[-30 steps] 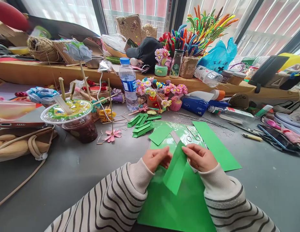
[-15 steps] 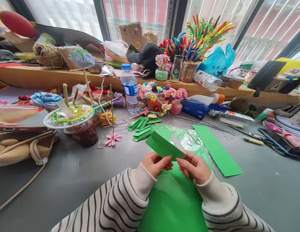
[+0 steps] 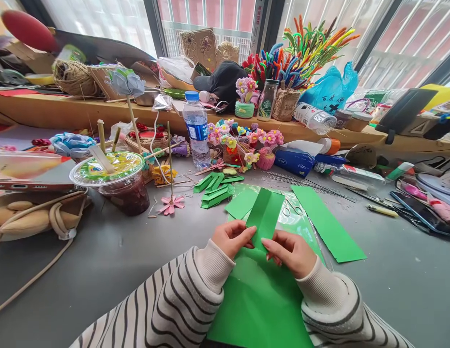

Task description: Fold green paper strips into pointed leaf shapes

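Observation:
Both hands pinch a creased strip of green paper point(image 3: 265, 212) that stands up between them, with a fold line along its length. My left hand point(image 3: 232, 238) grips its lower left edge, thumb on top. My right hand point(image 3: 291, 252) holds the lower right corner the same way. Under them lies a large green sheet point(image 3: 261, 299). Just beyond is a clear plastic sleeve point(image 3: 301, 223), with scissors point(image 3: 291, 208) partly hidden by the strip. A long green strip point(image 3: 330, 224) lies to the right, and several folded green paper pieces point(image 3: 216, 191) lie to the left.
A lidded drink cup point(image 3: 123, 193) and a pink paper flower point(image 3: 172, 205) on a stick stand at left. A water bottle point(image 3: 196, 135) and crocheted flowers point(image 3: 247, 142) are behind. Thin wires point(image 3: 308, 183), a utility knife point(image 3: 382, 210) and a phone point(image 3: 424, 211) lie at right.
The green strip, earlier slanted with its folded outer side showing, is now turned upright and opened out, showing its crease. Both hands still hold it.

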The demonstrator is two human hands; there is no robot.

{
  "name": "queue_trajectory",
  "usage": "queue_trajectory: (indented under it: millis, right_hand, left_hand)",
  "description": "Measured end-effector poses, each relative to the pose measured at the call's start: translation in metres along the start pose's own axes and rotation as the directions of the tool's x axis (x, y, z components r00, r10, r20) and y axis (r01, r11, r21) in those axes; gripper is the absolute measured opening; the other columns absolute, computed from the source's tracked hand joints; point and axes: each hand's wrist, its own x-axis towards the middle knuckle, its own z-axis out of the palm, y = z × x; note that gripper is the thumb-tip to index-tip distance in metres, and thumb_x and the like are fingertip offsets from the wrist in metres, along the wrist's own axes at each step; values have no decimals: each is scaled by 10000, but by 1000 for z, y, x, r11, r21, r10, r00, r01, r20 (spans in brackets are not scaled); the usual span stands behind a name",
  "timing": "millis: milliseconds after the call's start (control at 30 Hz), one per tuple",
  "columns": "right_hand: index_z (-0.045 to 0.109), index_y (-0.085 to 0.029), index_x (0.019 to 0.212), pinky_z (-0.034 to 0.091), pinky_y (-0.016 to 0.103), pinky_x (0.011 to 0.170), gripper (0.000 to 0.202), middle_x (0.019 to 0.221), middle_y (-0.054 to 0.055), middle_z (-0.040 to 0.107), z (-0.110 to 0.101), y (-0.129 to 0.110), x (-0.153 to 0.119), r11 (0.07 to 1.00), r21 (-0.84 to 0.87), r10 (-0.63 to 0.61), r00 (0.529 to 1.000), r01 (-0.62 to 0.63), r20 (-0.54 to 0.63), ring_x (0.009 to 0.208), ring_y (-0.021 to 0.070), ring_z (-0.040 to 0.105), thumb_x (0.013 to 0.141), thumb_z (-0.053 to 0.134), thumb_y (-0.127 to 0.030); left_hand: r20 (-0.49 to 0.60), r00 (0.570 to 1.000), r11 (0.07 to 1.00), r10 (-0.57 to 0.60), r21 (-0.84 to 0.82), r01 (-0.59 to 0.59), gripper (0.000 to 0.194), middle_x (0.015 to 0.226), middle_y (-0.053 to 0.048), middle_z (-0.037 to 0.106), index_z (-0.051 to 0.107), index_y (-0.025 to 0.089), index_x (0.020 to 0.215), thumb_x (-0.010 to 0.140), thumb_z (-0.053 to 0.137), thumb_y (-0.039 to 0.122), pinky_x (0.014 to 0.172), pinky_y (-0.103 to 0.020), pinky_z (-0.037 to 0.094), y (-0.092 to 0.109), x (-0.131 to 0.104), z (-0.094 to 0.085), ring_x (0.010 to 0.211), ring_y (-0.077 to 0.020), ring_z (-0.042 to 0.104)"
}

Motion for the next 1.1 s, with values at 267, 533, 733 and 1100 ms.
queue_trajectory:
  millis: [267,533,733,1100]
  right_hand:
    - [471,-197,921,437,252,460,273,878,67,483,-12,-4,-1,831,-400,-495,842,386,-216,621,139,491,653,516,-216]
    - [601,-215,824,426,336,674,253,1161,71,325,-19,-8,-2,449,-667,-688,706,595,167,995,240,342,674,458,-71]
    - [627,-229,757,447,316,633,157,1121,70,374,-22,-7,0,439,-666,-691,701,603,180,957,227,378,685,515,-148]
    - [629,-234,677,446,349,613,94,1065,57,424,-21,4,5,610,-578,-661,750,542,6,831,215,436,673,535,-241]
  left_hand:
    - [14,1000,999,-5,34,5,251,339,57,484,470,124,491,469,661,285,401,-214,449,3,-1,-1,338,-78,484]
    - [4,1000,999,1,38,-1,248,335,67,475,457,127,498,478,656,273,391,-202,439,1,0,-1,333,-68,473]
    - [34,999,999,11,42,-13,242,348,48,497,481,114,504,477,659,276,389,-193,431,2,-2,0,341,-72,485]
    - [46,999,999,-19,-39,20,254,446,19,559,530,103,560,422,693,241,458,-244,476,0,-4,1,443,-128,560]
